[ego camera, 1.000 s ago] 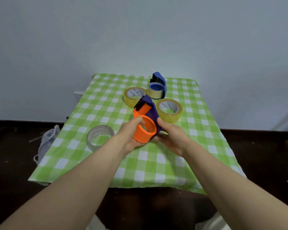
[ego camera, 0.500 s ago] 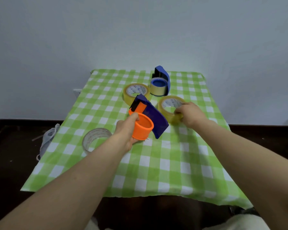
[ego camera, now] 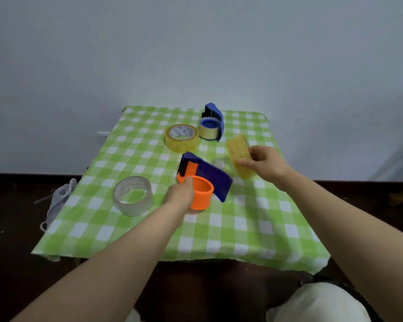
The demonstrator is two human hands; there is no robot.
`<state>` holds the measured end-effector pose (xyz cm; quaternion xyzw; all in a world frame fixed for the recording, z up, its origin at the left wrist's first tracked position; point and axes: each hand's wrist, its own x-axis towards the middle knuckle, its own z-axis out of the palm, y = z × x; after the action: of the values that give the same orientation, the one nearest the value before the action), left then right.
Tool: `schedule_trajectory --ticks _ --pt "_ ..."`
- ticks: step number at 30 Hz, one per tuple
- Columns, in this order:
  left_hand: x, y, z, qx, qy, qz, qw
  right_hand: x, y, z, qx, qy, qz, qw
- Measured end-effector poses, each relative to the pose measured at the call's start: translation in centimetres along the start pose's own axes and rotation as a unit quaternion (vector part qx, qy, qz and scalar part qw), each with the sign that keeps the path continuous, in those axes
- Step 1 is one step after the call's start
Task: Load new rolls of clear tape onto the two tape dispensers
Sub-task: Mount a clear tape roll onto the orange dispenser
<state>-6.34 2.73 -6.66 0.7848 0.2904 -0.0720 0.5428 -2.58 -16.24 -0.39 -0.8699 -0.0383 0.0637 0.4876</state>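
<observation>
A clear tape roll (ego camera: 133, 195) is lying on the checked surface (ego camera: 230, 231) at the left. The orange-and-blue dispenser (ego camera: 201, 180) is being gripped at its empty orange hub by the left hand (ego camera: 180, 195), just above the surface. To its right, a yellowish tape roll (ego camera: 239, 156) is being held on edge in the air, pinched in the right hand (ego camera: 264, 162).

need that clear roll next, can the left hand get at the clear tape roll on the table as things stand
Probably not right away. The clear tape roll lies unobstructed just beside the left hand, but that hand is gripping the orange dispenser; it would have to let go first.
</observation>
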Motion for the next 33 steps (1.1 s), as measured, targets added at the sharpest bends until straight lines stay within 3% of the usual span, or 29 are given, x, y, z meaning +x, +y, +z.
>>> schedule_trajectory --ticks 4,7,9,10,12,14,19,29,33 --pt "-1.7 -0.7 -0.6 0.114 -0.016 0.02 0.993 -2.4 -0.4 0.1 0.026 0.004 0.02 0.999" --pt "-3.8 0.2 -1.4 0.195 0.032 0.052 0.979 -4.2 -0.7 0.4 0.079 -0.01 0.037 0.996" --pt "-4.8 1.0 -1.8 0.122 0.053 0.143 0.981 -5.5 -0.9 0.9 0.138 -0.032 0.043 0.989" --pt "-5.4 1.4 -1.9 0.042 0.028 0.17 0.984 -6.1 -1.0 1.1 0.157 -0.039 0.039 0.986" --pt "-6.7 2.1 -2.1 -0.103 -0.048 0.169 0.979 -7.1 -0.9 1.7 0.176 -0.047 0.026 0.983" --pt "-7.7 2.5 -2.4 -0.173 -0.099 0.149 0.969 -7.9 -0.8 2.4 0.202 -0.058 0.006 0.978" --pt "-8.7 2.3 -2.6 -0.194 -0.17 0.141 0.956 -9.1 -0.6 4.0 0.206 -0.078 -0.035 0.975" --pt "-9.0 2.0 -2.6 -0.282 -0.214 0.112 0.929 -9.8 -0.6 5.4 0.243 -0.079 -0.046 0.966" --pt "-9.0 1.9 -3.0 -0.277 -0.249 0.141 0.917 -9.6 -0.4 5.3 0.263 -0.072 -0.043 0.961"
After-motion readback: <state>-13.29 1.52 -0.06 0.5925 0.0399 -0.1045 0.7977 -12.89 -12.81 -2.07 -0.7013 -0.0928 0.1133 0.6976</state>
